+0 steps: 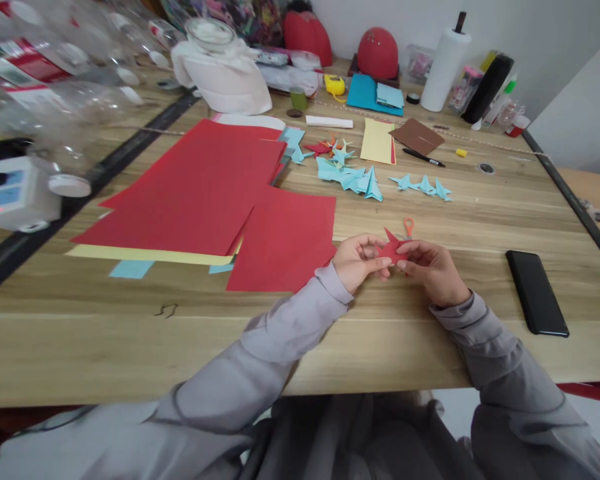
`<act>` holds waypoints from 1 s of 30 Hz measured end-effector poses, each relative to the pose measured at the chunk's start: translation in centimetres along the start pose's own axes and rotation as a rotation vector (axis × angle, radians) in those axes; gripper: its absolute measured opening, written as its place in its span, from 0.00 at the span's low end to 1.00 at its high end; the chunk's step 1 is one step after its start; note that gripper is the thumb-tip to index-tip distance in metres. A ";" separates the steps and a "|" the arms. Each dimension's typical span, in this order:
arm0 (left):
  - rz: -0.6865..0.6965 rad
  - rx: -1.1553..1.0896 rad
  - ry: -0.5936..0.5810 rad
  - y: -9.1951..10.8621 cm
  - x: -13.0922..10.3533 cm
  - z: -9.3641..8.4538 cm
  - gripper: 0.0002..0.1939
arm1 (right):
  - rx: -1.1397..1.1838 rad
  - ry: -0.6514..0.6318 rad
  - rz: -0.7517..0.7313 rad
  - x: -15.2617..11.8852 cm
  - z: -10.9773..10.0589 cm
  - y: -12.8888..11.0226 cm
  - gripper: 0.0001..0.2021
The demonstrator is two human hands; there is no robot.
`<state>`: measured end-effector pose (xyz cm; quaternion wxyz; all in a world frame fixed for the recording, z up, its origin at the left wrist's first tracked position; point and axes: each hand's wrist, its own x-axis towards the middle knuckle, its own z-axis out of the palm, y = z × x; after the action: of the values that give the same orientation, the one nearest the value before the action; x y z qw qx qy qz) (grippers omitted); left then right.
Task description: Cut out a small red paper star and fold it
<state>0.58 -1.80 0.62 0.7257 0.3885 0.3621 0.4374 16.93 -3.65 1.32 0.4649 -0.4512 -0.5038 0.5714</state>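
Note:
Between my two hands is a small folded red paper piece (392, 249) with a pointed tip sticking up. My left hand (360, 259) pinches its left side between thumb and fingers. On the other side, the fingers and thumb of my right hand (430, 267) grip its right edge. Just behind the piece lie scissors (409, 227) with an orange handle, partly hidden by my hands. Large red paper sheets (190, 187) are stacked to the left, and a smaller red sheet (285, 240) lies beside my left forearm.
Folded light-blue paper cranes (353, 179) sit beyond my hands, with another blue row (423, 185) to their right. A black phone (537, 293) lies at right. Plastic bottles (55, 100) crowd the left. A pen (424, 157), brown paper (417, 137) and tape measure (335, 85) lie farther back.

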 end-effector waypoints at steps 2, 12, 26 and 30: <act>-0.025 -0.015 -0.012 0.1 0.0 0.0 0.26 | 0.002 0.007 -0.004 0.0 0.0 0.0 0.15; -0.085 -0.112 0.005 0.6 0.1 -0.1 0.24 | 0.072 0.041 -0.004 0.1 -0.1 0.2 0.14; 0.056 0.044 0.040 -0.2 0.0 0.3 0.25 | 0.057 0.056 -0.020 0.0 0.1 0.4 0.15; 0.003 -0.052 -0.021 0.1 0.0 0.0 0.28 | 0.157 0.034 0.008 0.0 -0.1 0.2 0.15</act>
<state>0.54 -1.80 0.77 0.7386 0.3749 0.3422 0.4437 16.97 -3.61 1.07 0.5051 -0.4248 -0.4476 0.6034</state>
